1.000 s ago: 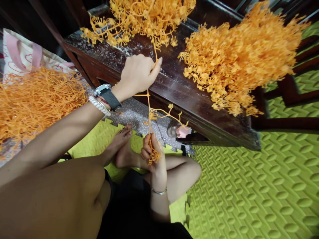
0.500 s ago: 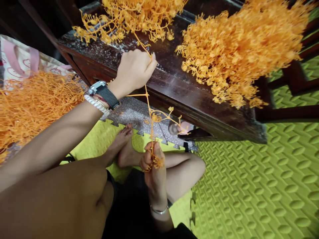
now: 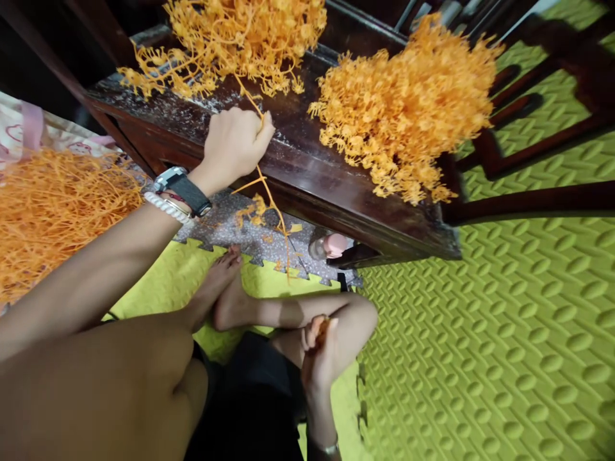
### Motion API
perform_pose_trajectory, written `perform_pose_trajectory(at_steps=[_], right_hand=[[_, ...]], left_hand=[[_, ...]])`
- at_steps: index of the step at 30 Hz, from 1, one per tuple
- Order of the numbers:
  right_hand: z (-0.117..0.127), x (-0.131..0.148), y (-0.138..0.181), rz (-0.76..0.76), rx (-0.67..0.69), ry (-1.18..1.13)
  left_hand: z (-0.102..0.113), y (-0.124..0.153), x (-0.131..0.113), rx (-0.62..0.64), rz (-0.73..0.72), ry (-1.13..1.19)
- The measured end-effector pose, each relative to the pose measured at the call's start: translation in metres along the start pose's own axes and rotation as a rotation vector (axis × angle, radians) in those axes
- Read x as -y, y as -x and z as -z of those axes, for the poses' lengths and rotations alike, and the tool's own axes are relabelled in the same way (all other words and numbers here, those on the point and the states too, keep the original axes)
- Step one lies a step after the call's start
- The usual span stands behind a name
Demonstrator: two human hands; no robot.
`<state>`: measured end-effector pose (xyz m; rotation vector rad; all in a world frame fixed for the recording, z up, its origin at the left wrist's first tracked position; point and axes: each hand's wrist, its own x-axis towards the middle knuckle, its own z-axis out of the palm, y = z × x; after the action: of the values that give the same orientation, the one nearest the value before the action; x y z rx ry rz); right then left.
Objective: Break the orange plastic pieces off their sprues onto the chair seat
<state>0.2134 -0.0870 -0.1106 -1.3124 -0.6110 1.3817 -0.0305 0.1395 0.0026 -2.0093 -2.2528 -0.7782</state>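
Note:
My left hand is closed around a thin orange plastic stem at the front edge of a dark wooden table. The stem hangs down below the fist, mostly bare, with a few small orange bits left on it. My right hand is closed low over my knee, pinching a small clump of orange bits. A tangled orange bunch lies on the table just above my left hand, and the stem leads up into it.
A dense heap of orange plastic pieces sits on the table's right part. A pile of bare orange stems lies at left by a pink-handled bag. Green foam mats cover the floor; a small bottle lies under the table.
My right hand slid down off the stem toward my knee, taking a clump of orange bits with it. The stem now hangs nearly bare. My left hand kept its grip.

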Motion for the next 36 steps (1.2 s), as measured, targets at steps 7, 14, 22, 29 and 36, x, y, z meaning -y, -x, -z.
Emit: perform_pose_trajectory(at_steps=[7,14,22,29,36], right_hand=[[-0.017,0.123,-0.108,1.003,-0.345,0.556],[-0.032,0.197,-0.203,1.006,-0.332,1.300],[-0.073,0.081,-0.124,1.438,-0.487,0.200],[-0.095,-0.038,-0.093,0.813,0.139,0.482],[-0.129,-0.053,-0.111,0.332,0.154,0.110]], left_hand=[[0.003,0.000,-0.005,0.027,-0.014,-0.051],[-0.002,-0.005,-0.003,-0.002,-0.017,-0.064],[-0.006,-0.004,-0.004,-0.033,-0.001,-0.030],[-0.005,-0.004,-0.003,-0.044,-0.040,-0.057],[-0.006,-0.004,-0.003,-0.088,-0.058,-0.083]])
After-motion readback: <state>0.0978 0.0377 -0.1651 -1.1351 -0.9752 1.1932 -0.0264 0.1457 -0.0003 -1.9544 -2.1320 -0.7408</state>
